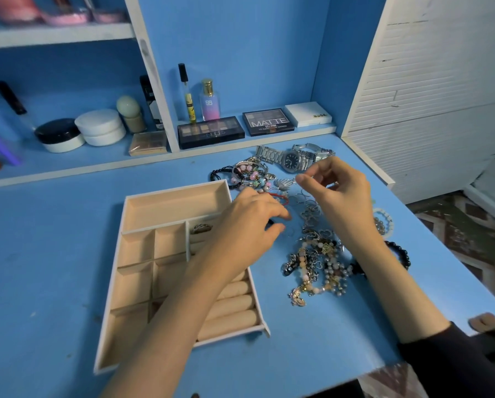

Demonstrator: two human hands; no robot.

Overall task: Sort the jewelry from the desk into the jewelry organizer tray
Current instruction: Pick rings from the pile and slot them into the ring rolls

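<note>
Just right of the jewelry organizer tray (177, 192), both hands hover apart over the loose jewelry on the blue desk (53, 254). The left hand (252, 222) reaches across the tray's right edge, its fingers curled down onto the pile; a small dark piece shows between thumb and fingers, though I cannot tell whether it is gripped. The right hand (336, 186), further right of the tray and a little behind, has thumb and forefinger tips brought together; whether anything thin sits between them I cannot tell.

Under and around the hands lies the tangled jewelry pile (318, 254), chains, pearls and rings, all to the tray's right. Beaded bracelets (252, 175) sit just beyond the tray's back right corner, with silver watches (293, 159) further back. A black bead bracelet (399, 252) lies well right of the tray, behind the right forearm. Inside the tray, one ring (201, 228) rests in the compartment above the padded ring rolls (234, 308). Behind the tray, eyeshadow palettes (210, 132) line a low shelf.
</note>
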